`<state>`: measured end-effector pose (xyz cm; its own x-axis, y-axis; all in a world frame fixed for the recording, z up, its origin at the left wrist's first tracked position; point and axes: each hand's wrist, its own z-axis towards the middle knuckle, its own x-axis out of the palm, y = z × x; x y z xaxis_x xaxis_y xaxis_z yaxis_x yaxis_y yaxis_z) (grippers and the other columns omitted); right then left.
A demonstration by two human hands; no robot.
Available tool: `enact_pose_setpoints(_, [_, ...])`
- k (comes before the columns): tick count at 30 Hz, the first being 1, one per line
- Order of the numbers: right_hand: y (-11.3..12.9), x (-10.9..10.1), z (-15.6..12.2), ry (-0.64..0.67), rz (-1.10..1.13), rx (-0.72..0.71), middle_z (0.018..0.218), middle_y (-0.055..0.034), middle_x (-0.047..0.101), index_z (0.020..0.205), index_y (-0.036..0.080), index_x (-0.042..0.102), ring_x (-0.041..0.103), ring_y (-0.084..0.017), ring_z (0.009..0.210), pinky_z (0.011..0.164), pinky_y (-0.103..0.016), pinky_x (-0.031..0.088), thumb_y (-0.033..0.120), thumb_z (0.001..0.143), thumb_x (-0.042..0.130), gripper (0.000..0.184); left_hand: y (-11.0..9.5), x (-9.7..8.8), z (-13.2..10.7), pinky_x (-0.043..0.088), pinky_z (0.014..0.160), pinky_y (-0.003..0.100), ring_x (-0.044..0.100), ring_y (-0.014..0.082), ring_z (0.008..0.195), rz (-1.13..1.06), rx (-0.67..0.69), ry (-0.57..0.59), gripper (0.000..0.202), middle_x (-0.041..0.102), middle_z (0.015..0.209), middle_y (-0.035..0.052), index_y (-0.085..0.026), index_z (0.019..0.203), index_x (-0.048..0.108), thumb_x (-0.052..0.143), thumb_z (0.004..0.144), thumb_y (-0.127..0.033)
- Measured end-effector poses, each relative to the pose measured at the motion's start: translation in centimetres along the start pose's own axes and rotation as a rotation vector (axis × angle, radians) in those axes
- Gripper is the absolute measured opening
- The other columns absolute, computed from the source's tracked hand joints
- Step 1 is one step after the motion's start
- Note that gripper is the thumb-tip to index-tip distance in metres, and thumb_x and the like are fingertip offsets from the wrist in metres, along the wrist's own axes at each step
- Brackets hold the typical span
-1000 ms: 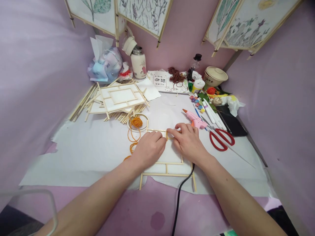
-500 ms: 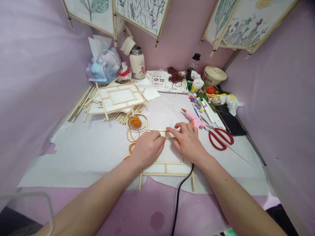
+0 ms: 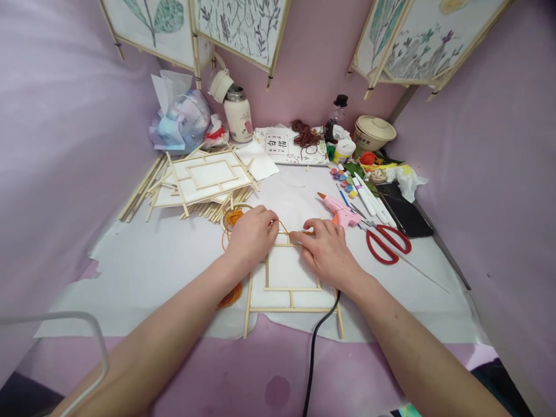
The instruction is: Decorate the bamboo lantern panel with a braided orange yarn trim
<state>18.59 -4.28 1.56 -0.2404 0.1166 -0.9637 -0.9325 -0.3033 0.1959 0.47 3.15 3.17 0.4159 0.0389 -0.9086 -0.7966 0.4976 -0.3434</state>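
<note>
A small frame of pale wooden sticks backed with white paper (image 3: pixel 291 269) lies flat before me. My left hand (image 3: pixel 254 234) is closed in a pinch on orange yarn (image 3: pixel 283 226), which runs taut from its fingertips to the frame's top bar. Over the upper right corner of the frame, my right hand (image 3: pixel 325 246) presses the yarn against that bar with its index finger. Its other fingers are bent over the bar and partly hidden. Loose orange yarn lies left of the frame, some of it behind my left wrist.
A pink glue gun (image 3: pixel 341 209) and red-handled scissors (image 3: pixel 388 243) lie to the right, beside a black phone (image 3: pixel 403 211). Stacked stick frames (image 3: pixel 212 174) are at the back left, near a bottle (image 3: pixel 238 119). A black cable (image 3: pixel 315 341) crosses the front edge.
My left hand has moved left and slightly up from the top bar, drawing a stretch of yarn out. My right hand stays at almost the same place, its index finger on the bar.
</note>
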Motion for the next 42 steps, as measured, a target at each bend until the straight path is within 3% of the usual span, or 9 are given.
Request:
enact_pose_setpoints(17, [-0.2, -0.2, -0.1, -0.016, 0.01, 0.004, 0.123, -0.0087, 0.051, 0.12, 0.031, 0.063, 0.043, -0.026, 0.109, 0.09, -0.042, 0.029, 0.017, 0.089, 0.046, 0.038, 0.4, 2.1, 2.0, 0.046, 0.072, 0.032, 0.062, 0.0218, 0.083, 0.091, 0.012, 0.024, 0.025, 0.064, 0.084, 0.0069, -0.017, 0.086, 0.07, 0.045, 0.09, -0.021])
enact_pose_setpoints(42, [0.3, 0.0, 0.6, -0.005, -0.039, -0.001, 0.127, -0.008, 0.051, 0.115, 0.029, 0.064, 0.042, -0.026, 0.111, 0.091, -0.043, 0.028, 0.018, 0.089, 0.046, 0.034, 0.5, 2.3, 1.9, 0.044, 0.069, 0.031, 0.062, 0.0213, 0.083, 0.077, 0.016, 0.042, 0.024, 0.064, 0.086, 0.006, -0.017, 0.087, 0.07, 0.047, 0.09, -0.021])
